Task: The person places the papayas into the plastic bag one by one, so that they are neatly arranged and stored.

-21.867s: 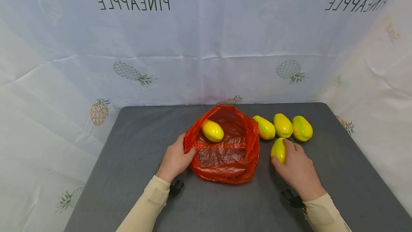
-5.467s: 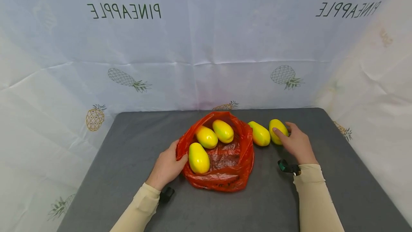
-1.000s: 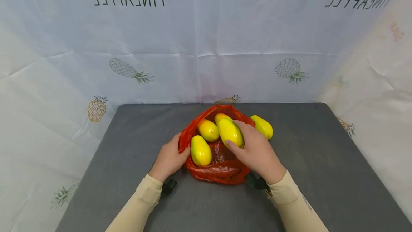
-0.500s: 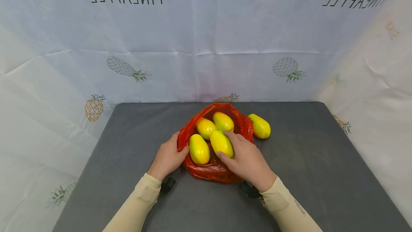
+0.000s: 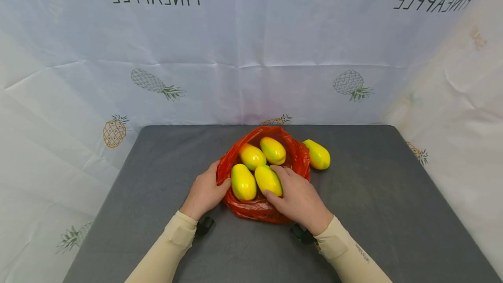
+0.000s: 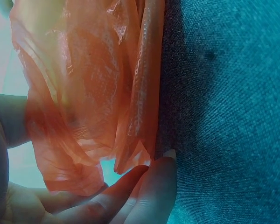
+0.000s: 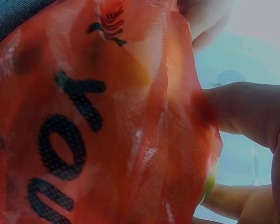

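Note:
A red plastic bag (image 5: 261,211) stands with its mouth wide, in the middle of the table. My left hand (image 5: 206,191) grips its left rim, thumb inside and fingers outside; the left wrist view shows the thin film (image 6: 88,84) between thumb and fingers. Inside the bag lie a back mango (image 5: 273,150), a middle mango (image 5: 253,157) and a front-left mango (image 5: 243,182), all glossy yellow. My right hand (image 5: 298,195) holds another mango (image 5: 269,180) down in the bag's near right part. In the right wrist view the printed bag wall (image 7: 107,140) hides most of that mango.
One more mango (image 5: 317,154) lies on the grey table (image 5: 377,213), close against the bag's right side. Behind the table hangs a pale cloth (image 5: 251,47) printed with pineapples.
Since the oldest frame, mangoes from the right have gone into the bag, leaving one outside. In the last second my right hand lowered its mango into the bag's near part; my left hand stayed.

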The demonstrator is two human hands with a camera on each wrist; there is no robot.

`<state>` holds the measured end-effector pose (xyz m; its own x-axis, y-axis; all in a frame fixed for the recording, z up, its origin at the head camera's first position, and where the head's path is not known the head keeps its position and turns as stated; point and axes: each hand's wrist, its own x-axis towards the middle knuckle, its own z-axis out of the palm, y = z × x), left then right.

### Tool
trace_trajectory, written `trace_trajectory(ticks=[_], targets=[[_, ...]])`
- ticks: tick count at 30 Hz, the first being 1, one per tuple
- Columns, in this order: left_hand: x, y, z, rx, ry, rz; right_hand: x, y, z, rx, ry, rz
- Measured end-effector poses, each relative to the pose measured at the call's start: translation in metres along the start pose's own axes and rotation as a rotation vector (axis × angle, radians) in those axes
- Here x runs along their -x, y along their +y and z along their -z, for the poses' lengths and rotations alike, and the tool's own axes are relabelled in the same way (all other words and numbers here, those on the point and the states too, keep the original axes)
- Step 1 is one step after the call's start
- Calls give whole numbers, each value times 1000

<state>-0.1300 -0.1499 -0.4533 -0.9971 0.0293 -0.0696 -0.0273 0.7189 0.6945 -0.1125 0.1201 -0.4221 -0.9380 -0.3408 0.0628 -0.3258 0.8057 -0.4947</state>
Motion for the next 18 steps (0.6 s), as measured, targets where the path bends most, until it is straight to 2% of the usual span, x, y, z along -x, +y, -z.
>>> trace_trajectory(ticks=[18], targets=[[0, 0, 0, 10, -1, 1, -6, 4, -11, 7, -32, -17]])
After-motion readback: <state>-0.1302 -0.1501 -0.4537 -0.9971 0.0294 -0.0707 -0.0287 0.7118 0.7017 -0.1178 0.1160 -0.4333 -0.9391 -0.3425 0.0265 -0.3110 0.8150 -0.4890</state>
